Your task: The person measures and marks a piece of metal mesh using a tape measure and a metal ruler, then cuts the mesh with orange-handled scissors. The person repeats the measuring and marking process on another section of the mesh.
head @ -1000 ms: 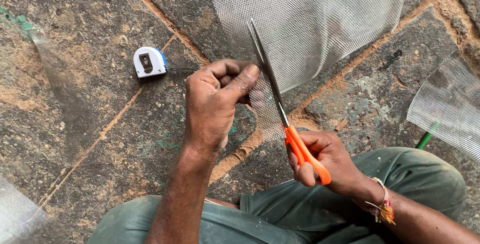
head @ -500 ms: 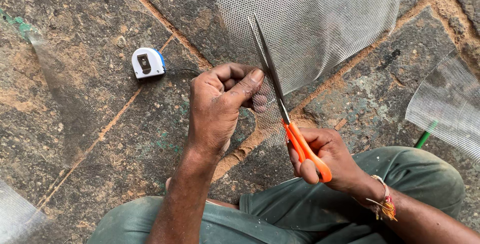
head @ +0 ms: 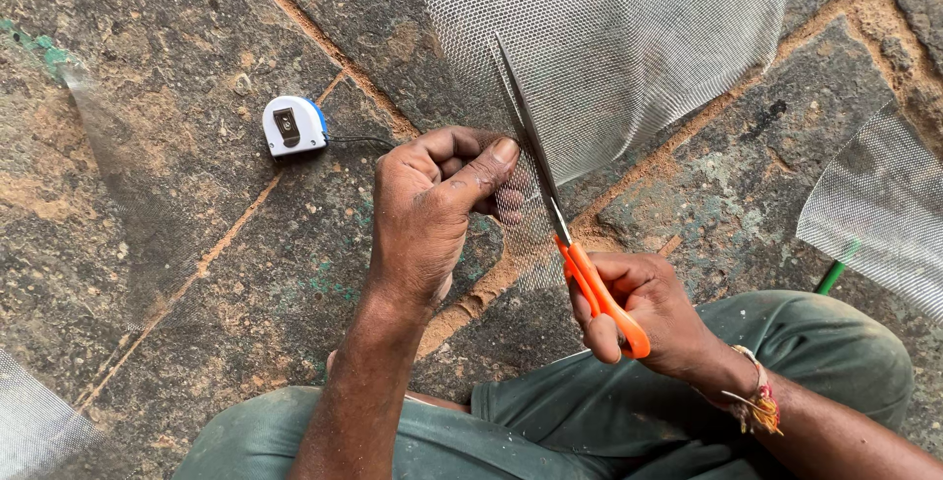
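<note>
While the left hand [head: 427, 210] is closed on the near edge of the wire mesh sheet [head: 629, 48], pinching it between thumb and curled fingers, the right hand [head: 643, 308] is closed around the orange handles of the scissors [head: 555, 215]. The scissors lie at the centre of the view, just at 3 o'clock of the left hand, with the blades pointing toward 11 o'clock into the mesh. The blades stand slightly parted, with the mesh edge between them. The sheet spreads from the centre toward 12 and 1 o'clock across the stone floor [head: 177, 274].

A white and blue tape measure [head: 294, 126] rests on the floor at 10 o'clock of the left hand, apart from it. A second mesh piece [head: 884, 210] lies at 3 o'clock near the frame edge, well apart from the scissors, and a green rod [head: 835, 272] shows just below it. A further mesh scrap [head: 34, 426] sits at 8 o'clock in the lower corner. Thread bands [head: 756, 406] circle the right wrist. Green trousers [head: 845, 352] cover the person's knees at 6 o'clock.
</note>
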Tool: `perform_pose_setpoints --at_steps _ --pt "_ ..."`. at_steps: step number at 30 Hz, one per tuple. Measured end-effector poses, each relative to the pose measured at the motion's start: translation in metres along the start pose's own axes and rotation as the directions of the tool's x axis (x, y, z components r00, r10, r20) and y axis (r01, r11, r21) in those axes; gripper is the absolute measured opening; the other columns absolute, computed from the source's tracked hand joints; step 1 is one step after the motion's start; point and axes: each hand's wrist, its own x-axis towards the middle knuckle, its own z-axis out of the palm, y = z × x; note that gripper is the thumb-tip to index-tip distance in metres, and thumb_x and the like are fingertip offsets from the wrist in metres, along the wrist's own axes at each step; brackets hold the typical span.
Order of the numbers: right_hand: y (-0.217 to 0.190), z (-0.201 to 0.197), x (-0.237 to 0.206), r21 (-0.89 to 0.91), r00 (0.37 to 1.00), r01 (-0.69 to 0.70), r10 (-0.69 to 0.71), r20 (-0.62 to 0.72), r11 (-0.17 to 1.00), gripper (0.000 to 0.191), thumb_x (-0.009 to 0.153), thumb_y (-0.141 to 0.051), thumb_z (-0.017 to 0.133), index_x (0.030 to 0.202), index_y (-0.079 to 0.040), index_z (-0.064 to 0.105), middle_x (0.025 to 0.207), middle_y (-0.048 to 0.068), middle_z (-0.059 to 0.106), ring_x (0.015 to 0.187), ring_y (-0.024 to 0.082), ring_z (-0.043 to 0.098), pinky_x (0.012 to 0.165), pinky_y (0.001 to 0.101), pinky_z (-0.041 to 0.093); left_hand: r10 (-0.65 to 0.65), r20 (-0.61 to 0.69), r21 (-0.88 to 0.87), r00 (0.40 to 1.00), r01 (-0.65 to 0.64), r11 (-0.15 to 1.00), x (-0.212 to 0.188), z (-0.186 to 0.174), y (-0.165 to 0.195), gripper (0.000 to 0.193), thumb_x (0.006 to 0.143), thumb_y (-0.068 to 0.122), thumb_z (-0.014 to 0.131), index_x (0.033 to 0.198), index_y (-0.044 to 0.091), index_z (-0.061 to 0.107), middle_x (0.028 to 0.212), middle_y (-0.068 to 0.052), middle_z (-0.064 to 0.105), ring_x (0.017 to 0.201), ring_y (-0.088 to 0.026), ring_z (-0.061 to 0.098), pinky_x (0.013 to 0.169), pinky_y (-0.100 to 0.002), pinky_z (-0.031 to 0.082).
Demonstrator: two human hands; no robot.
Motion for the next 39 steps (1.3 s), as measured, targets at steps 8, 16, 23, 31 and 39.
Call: perform_pose_setpoints --at_steps 8,16,23,31,39 --pt "0.003 -0.003 -0.002 -0.087 0.997 -0.077 0.078 0.016 0.993 0.05 0.075 -0.038 0.094 0.08 0.002 0.064 0.066 -0.003 0.056 0.055 0.004 0.048 0.046 0.0219 0.037 0.171 -0.022 0.149 0.985 -0.166 0.975 0.006 -0.003 0.003 0.024 0.097 0.022 0.07 0.101 -0.001 0.073 0.081 -0.007 0.072 0.068 -0.008 0.067 0.06 -0.025 0.061" --pt "0.011 0.001 0.002 0.0 1.0 -0.011 0.011 -0.012 1.0 0.017 0.082 -0.003 0.078 0.097 0.0 0.071 0.072 -0.003 0.065 0.06 0.003 0.059 0.053 0.0227 0.051 0.229 -0.009 0.25 0.973 -0.22 0.943 0.006 -0.002 0.001 0.017 0.098 0.016 0.07 0.1 0.001 0.075 0.084 -0.003 0.076 0.073 -0.005 0.071 0.064 -0.021 0.062" --pt "0.011 -0.001 0.001 -0.069 1.0 0.009 -0.008 0.017 0.998 0.011 0.087 0.002 0.077 0.097 0.004 0.073 0.069 -0.003 0.061 0.058 0.004 0.057 0.05 0.023 0.049 0.125 -0.051 0.202 0.991 -0.112 0.973 0.005 0.001 0.001 0.018 0.096 0.017 0.072 0.095 -0.001 0.075 0.073 -0.006 0.074 0.062 -0.007 0.069 0.052 -0.021 0.058" --pt "0.008 0.001 0.001 -0.002 0.999 -0.036 0.036 -0.004 0.999 0.016 0.083 0.002 0.077 0.098 0.004 0.072 0.069 -0.003 0.061 0.057 0.004 0.058 0.049 0.0229 0.049 0.106 -0.06 0.167 0.993 -0.094 0.981 0.005 0.003 0.002 0.02 0.094 0.017 0.072 0.096 -0.003 0.074 0.074 -0.008 0.074 0.062 -0.009 0.071 0.051 -0.023 0.059" --pt "0.008 0.0 -0.001 -0.012 0.999 -0.042 0.042 -0.013 0.999 0.012 0.085 -0.004 0.077 0.089 0.004 0.069 0.069 -0.003 0.06 0.057 0.004 0.055 0.049 0.0227 0.046 0.074 -0.046 0.104 0.996 -0.069 0.992 0.005 0.002 0.001 0.019 0.096 0.016 0.071 0.096 -0.003 0.073 0.075 -0.008 0.073 0.063 -0.009 0.07 0.053 -0.024 0.059"
